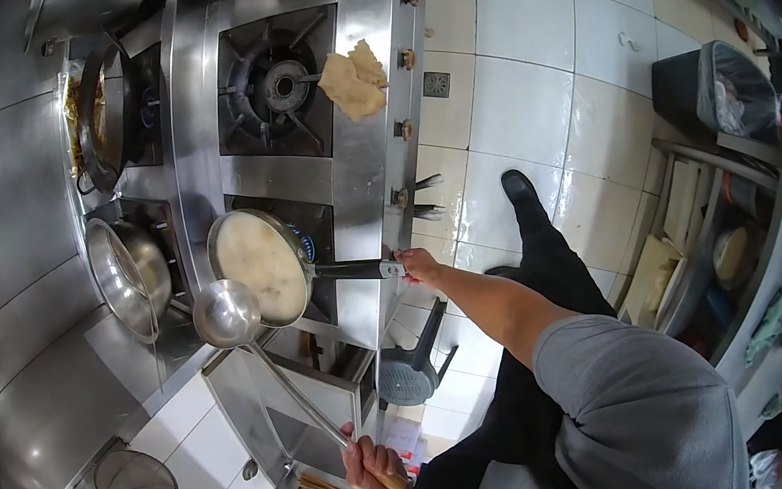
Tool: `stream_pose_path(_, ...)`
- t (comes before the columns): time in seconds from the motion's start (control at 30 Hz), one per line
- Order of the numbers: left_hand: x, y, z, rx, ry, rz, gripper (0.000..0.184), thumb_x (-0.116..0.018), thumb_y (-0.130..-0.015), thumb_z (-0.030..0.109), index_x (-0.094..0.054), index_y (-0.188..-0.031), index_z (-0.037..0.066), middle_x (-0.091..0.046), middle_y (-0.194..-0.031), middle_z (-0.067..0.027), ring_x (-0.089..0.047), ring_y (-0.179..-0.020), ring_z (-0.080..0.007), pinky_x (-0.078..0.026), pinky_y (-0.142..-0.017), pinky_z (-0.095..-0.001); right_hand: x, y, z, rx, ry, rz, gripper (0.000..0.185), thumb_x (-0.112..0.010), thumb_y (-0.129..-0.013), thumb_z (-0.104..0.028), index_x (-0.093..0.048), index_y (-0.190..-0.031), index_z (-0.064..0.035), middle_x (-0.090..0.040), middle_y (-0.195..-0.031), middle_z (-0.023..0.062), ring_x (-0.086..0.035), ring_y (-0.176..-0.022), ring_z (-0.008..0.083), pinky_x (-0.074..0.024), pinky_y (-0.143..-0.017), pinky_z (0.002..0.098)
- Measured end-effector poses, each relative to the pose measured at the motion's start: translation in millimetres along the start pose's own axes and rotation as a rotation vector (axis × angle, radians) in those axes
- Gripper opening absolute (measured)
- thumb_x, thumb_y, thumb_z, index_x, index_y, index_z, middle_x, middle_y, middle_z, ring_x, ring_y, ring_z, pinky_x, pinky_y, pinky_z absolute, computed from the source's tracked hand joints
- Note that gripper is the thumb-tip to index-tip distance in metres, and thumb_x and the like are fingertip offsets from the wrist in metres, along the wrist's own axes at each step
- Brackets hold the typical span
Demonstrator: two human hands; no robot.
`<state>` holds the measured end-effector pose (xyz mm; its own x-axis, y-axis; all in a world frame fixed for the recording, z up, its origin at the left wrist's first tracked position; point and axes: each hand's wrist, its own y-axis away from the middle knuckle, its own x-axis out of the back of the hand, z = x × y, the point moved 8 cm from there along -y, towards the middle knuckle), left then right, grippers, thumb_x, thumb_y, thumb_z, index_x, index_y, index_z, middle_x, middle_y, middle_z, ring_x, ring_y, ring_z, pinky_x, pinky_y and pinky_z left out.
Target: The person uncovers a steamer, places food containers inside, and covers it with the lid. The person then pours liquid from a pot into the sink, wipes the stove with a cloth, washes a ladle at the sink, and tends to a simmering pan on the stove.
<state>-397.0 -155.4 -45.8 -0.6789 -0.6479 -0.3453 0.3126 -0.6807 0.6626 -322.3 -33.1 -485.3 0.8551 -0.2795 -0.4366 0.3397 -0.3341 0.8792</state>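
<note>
My right hand is closed around the end of the black handle of a frying pan. The pan sits on a lit burner, with blue flame showing at its edge. A pale, cloudy liquid with darker patches covers its base. My left hand grips the wooden end of a long-handled steel ladle. The ladle's bowl overlaps the pan's near-left rim in the head view; whether it touches cannot be told. No food is visible in the bowl.
A beige cloth lies beside an unlit burner. A dark wok and a steel wok stand along the wall. A strainer, a grey stool and a lined bin are around me.
</note>
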Motion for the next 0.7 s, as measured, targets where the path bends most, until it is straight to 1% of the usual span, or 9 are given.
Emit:
stream_pose_path(0.07,1,-1,-2,0.001,0.027,0.028,0.035,-0.038,-0.104,0.015,-0.038,-0.135,0.000,-0.039,-0.063,-0.0020,-0.037,-0.042,-0.0101,-0.041,-0.041,-0.0271,1,2,-1,-0.003,0.011,0.005,0.035,-0.059,-0.096,-0.048,-0.060,-0.095,-0.0124,-0.064,-0.073,0.0016,-0.054,-0.053,0.0121,-0.0427,-0.047,0.0290)
stream_pose_path(0.23,4,-3,-6,0.007,0.022,0.050,0.034,-0.038,-0.105,0.017,-0.041,-0.135,0.000,-0.038,-0.063,-0.0015,-0.037,-0.043,-0.0100,-0.042,-0.042,-0.0270,3,3,-2,-0.004,0.037,0.006,0.035,-0.059,-0.096,-0.047,-0.060,-0.096,-0.0126,-0.065,-0.074,0.0014,-0.054,-0.054,0.0121,-0.0436,-0.049,0.0289)
stream_pose_path(0.37,6,-5,-7,0.004,0.018,0.057,0.033,-0.039,-0.105,0.016,-0.042,-0.134,0.000,-0.037,-0.062,-0.0012,-0.038,-0.043,-0.0098,-0.042,-0.041,-0.0270,2,-1,0,0.011,0.038,-0.040,0.032,-0.061,-0.095,-0.045,-0.060,-0.097,-0.0134,-0.064,-0.076,0.0017,-0.053,-0.055,0.0121,-0.0438,-0.049,0.0285)
stream_pose_path(0.5,15,-10,-7,0.004,-0.031,0.053,0.032,-0.043,-0.104,0.017,-0.043,-0.132,0.001,-0.037,-0.062,-0.0011,-0.039,-0.043,-0.0097,-0.042,-0.040,-0.0267,-1,-3,-1,0.076,0.025,-0.095,0.027,-0.064,-0.093,-0.042,-0.061,-0.097,-0.0156,-0.063,-0.078,0.0018,-0.053,-0.056,0.0124,-0.0443,-0.050,0.0278)
stream_pose_path(0.53,17,-11,-7,0.005,-0.037,0.051,0.032,-0.044,-0.104,0.017,-0.044,-0.132,0.002,-0.037,-0.062,-0.0011,-0.039,-0.043,-0.0097,-0.041,-0.040,-0.0266,-2,-3,-1,0.078,0.030,-0.099,0.027,-0.064,-0.093,-0.042,-0.061,-0.097,-0.0156,-0.063,-0.078,0.0018,-0.053,-0.056,0.0124,-0.0443,-0.050,0.0278)
stream_pose_path(0.6,16,-14,-7,-0.004,-0.065,0.058,0.032,-0.046,-0.103,0.017,-0.044,-0.131,0.002,-0.037,-0.062,-0.0011,-0.039,-0.043,-0.0096,-0.041,-0.039,-0.0264,2,-1,1,0.027,0.004,-0.038,0.023,-0.064,-0.093,-0.041,-0.062,-0.096,-0.0176,-0.063,-0.078,0.0013,-0.054,-0.060,0.0127,-0.0450,-0.053,0.0281)
stream_pose_path(0.7,14,-20,-4,-0.026,-0.150,0.088,0.032,-0.049,-0.102,0.018,-0.045,-0.130,0.004,-0.038,-0.062,-0.0010,-0.039,-0.043,-0.0097,-0.039,-0.039,-0.0259,1,3,-3,0.062,0.044,-0.088,0.021,-0.065,-0.093,-0.040,-0.063,-0.093,-0.0188,-0.061,-0.077,0.0003,-0.054,-0.059,0.0129,-0.0458,-0.055,0.0294)
